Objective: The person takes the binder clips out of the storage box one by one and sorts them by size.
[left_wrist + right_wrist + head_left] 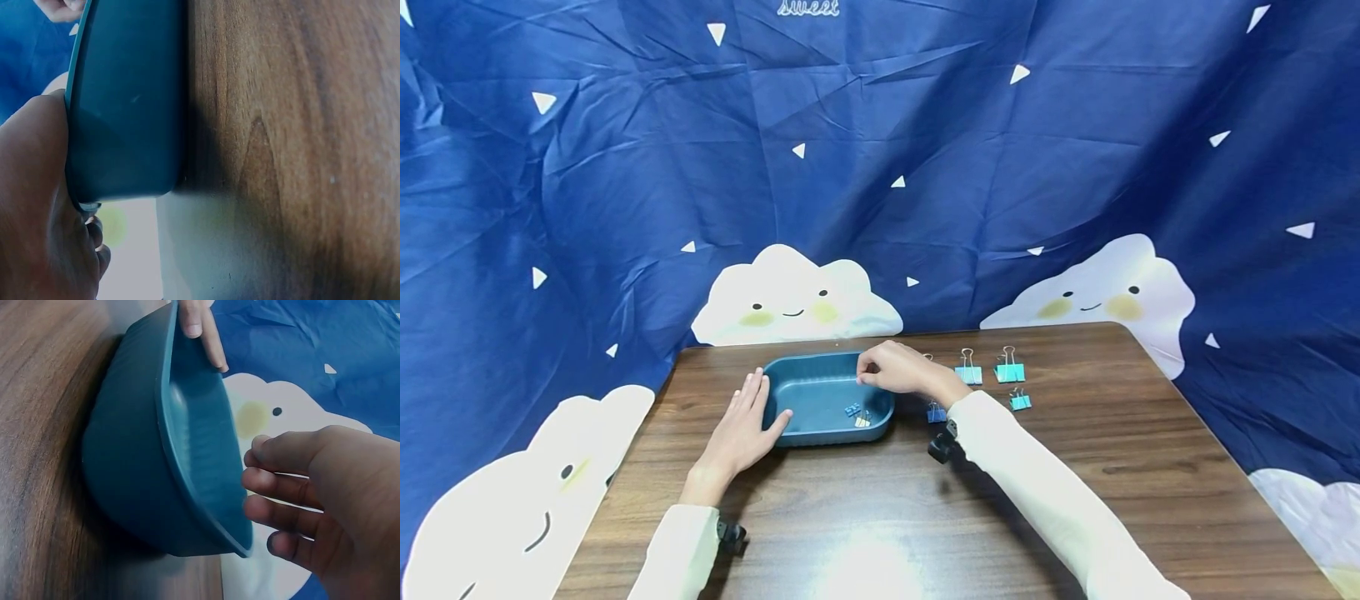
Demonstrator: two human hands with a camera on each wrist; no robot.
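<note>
A teal oblong tray sits on the wooden table. My left hand rests on its left end with straight fingers along the rim and the thumb over the front edge. Up close in the left wrist view, that hand touches the tray's rim. Over the tray's right end hovers my right hand, fingers bent and thumb tip near the index finger. No object shows between its fingers in the right wrist view. Small blue binder clips and a whitish clip lie inside the tray.
Right of the tray are larger turquoise binder clips, a light blue one, a small turquoise one and a dark blue one. The right forearm partly covers this group. A blue curtain hangs behind the table.
</note>
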